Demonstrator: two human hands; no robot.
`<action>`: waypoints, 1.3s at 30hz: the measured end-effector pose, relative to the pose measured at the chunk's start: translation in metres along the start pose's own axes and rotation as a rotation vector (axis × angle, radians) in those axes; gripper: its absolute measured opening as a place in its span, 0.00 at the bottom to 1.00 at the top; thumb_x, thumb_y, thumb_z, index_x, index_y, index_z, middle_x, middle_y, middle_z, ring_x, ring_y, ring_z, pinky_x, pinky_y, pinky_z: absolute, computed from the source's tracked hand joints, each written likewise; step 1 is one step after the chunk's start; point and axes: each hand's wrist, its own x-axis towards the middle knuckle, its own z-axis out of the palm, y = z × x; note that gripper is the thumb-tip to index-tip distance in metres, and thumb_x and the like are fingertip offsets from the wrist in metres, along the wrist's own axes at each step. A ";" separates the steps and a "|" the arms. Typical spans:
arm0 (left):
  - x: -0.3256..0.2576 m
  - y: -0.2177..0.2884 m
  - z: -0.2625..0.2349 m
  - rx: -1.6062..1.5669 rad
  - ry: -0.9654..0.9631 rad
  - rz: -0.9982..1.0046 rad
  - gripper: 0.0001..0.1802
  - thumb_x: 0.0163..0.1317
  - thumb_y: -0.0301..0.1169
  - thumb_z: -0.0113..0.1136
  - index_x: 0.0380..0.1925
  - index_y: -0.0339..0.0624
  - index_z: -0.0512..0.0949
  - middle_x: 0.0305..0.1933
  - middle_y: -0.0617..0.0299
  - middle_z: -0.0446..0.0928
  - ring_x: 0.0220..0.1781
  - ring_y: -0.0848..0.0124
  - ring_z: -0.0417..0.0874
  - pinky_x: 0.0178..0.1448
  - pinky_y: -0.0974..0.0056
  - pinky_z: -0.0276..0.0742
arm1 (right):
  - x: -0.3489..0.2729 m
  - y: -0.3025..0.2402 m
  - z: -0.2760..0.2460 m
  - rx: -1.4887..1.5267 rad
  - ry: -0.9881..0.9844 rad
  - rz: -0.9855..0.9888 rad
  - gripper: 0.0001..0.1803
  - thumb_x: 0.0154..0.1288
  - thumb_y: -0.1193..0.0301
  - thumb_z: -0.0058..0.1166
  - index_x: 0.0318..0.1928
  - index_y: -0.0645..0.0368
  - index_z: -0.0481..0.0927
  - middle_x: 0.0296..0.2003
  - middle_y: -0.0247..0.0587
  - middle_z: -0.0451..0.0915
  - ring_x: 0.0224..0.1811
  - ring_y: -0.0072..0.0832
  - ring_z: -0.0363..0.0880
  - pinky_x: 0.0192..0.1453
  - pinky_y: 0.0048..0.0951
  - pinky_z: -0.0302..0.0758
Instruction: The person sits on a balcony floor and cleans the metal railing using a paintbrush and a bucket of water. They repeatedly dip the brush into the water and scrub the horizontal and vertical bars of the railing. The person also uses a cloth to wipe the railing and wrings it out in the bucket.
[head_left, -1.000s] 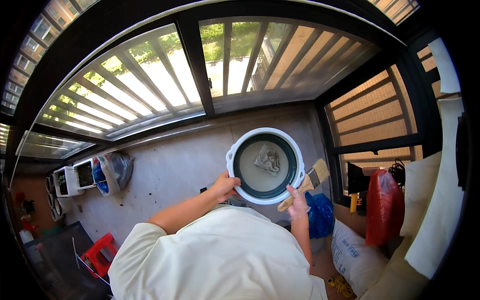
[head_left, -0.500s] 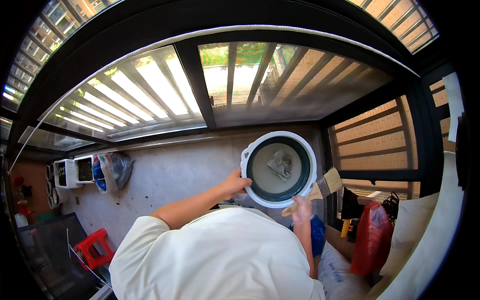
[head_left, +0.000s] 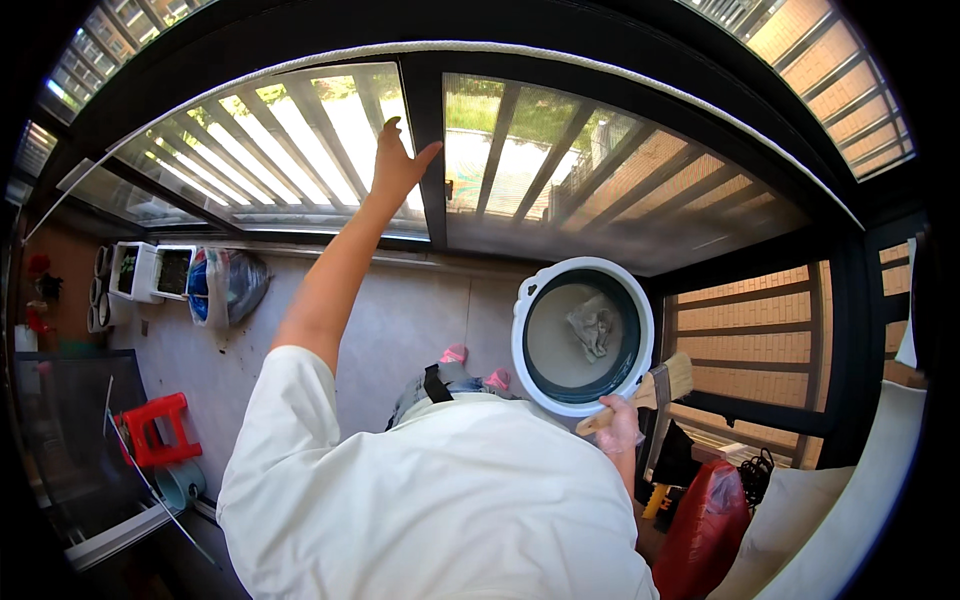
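Note:
My left hand [head_left: 402, 165] is raised, with thumb and fingers spread and nothing in it. It is in front of the sliding window, next to the dark upright frame [head_left: 430, 215]. In a thin clear glove, my right hand [head_left: 620, 422] grips a wide paintbrush [head_left: 655, 389] by its wooden handle, pale bristles pointing right. The same hand is at the near rim of a round white and dark green basin [head_left: 523, 335]. Cloudy water fills the basin's bottom, and a crumpled grey-white rag [head_left: 594, 328] lies in it. What supports the basin underneath is hidden.
Left along the wall stand white planters [head_left: 140, 272] and a plastic bag [head_left: 235, 285]. A red stool [head_left: 160, 432] and a bluish bucket [head_left: 181, 487] are lower left. A red bag [head_left: 705, 525] lies near my right arm. A white rope [head_left: 455, 46] spans the window top.
My left hand has let go of the basin's left rim and risen to the window. The basin and brush appear farther right; the view has shifted, and my pink footwear now shows.

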 end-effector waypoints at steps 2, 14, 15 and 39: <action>0.020 0.003 0.004 0.032 -0.042 0.061 0.41 0.45 0.43 0.71 0.50 0.24 0.64 0.43 0.39 0.74 0.46 0.51 0.77 0.48 0.56 0.74 | 0.008 -0.003 -0.010 0.000 0.018 0.002 0.08 0.50 0.82 0.49 0.34 0.63 0.72 0.32 0.38 0.71 0.35 0.33 0.72 0.42 0.33 0.71; 0.053 -0.013 0.002 0.017 -0.095 0.068 0.24 0.45 0.41 0.71 0.28 0.34 0.70 0.23 0.50 0.76 0.29 0.53 0.80 0.33 0.59 0.76 | 0.004 -0.013 -0.021 -0.022 0.060 0.084 0.15 0.50 0.82 0.49 0.42 0.64 0.71 0.36 0.40 0.73 0.38 0.35 0.74 0.46 0.33 0.72; 0.054 -0.017 0.003 -0.019 -0.098 0.053 0.25 0.44 0.42 0.72 0.27 0.34 0.70 0.22 0.51 0.75 0.28 0.54 0.79 0.33 0.60 0.75 | 0.003 -0.014 -0.019 -0.025 0.056 0.083 0.15 0.50 0.82 0.49 0.42 0.64 0.71 0.36 0.40 0.73 0.38 0.35 0.74 0.46 0.33 0.72; 0.124 -0.232 -0.176 0.487 -0.012 0.155 0.19 0.51 0.45 0.66 0.31 0.41 0.77 0.31 0.58 0.78 0.35 0.60 0.79 0.40 0.61 0.72 | -0.030 0.001 0.008 0.134 0.187 -0.077 0.13 0.48 0.81 0.51 0.38 0.63 0.72 0.34 0.40 0.74 0.39 0.34 0.75 0.48 0.36 0.72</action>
